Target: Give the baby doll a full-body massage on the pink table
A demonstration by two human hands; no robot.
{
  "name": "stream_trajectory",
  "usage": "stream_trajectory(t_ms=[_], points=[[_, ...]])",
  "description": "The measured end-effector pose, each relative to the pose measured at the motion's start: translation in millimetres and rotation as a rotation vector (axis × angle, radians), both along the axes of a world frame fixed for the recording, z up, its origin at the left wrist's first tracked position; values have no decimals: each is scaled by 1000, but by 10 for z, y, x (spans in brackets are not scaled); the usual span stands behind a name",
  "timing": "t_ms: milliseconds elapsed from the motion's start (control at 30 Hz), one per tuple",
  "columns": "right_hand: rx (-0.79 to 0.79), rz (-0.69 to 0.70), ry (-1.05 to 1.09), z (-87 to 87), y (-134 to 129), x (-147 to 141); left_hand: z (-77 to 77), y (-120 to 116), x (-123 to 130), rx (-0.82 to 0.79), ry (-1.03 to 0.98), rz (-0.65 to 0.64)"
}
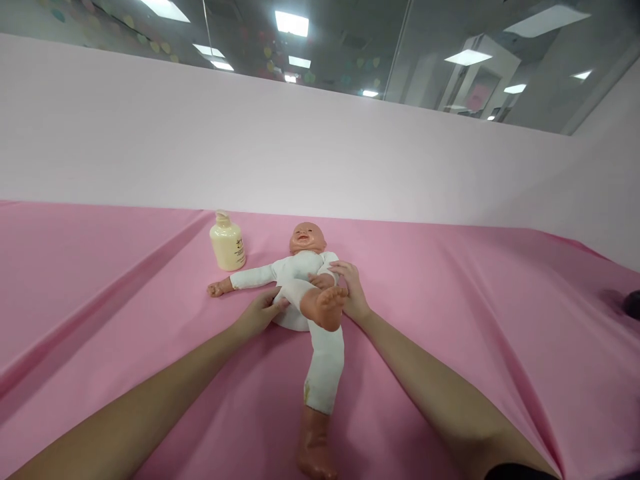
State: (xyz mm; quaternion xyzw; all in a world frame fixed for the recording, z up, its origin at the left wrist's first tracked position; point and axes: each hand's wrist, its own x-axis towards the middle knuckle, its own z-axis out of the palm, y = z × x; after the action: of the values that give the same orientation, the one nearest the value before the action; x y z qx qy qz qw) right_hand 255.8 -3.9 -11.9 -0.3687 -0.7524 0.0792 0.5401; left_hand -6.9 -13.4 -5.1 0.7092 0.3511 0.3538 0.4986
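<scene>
The left hand [263, 309] is holding the doll [300, 267] by its hip, mid-frame; the right hand [353, 290] is touching its arm, whether gripping I cannot tell. A cream bottle [227, 245] is standing left of centre on pink cloth [425, 287].

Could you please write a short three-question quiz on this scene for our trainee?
1. Multiple choice: where in the picture is the bottle, compared with the doll?
A) to its left
B) to its right
C) on its chest

2. True or false: the bottle is lying on its side.

3. Fill in the blank: the person's left grip touches the doll's raised ____.

Key: 1. A; 2. False, it stands upright; 3. leg.
</scene>
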Motion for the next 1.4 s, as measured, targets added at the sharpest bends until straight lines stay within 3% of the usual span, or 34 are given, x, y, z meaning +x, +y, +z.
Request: stream_trajectory(t_ms=[167,367,533,667,833,967,1067,1233,1400], points=[[-9,-28,18,-19,21,-15,-16,-8,0,-18,-22,-29],[-265,-64,417,-129,177,47,115,-106,-18,-28,-5,-102],[-249,-67,611,-150,231,84,147,-111,-14,-32,2,-130],[-208,-89,455,-123,151,52,56,-50,-12,-51,-38,-104],[-21,-25,-18,-20,13,3,-1,-10,-22,-71,-50,-25],[1,-21,-64,20,-10,-15,-14,-3,-27,-55,-55,-46],[-76,-46,74,-22,42,-11,19,-22,-33,-36,-59,-106],[-281,-68,505,-167,231,73,202,-110,-42,-20,40,-175],[-278,-89,705,-212,301,141,256,-148,-19,-21,62,-132]])
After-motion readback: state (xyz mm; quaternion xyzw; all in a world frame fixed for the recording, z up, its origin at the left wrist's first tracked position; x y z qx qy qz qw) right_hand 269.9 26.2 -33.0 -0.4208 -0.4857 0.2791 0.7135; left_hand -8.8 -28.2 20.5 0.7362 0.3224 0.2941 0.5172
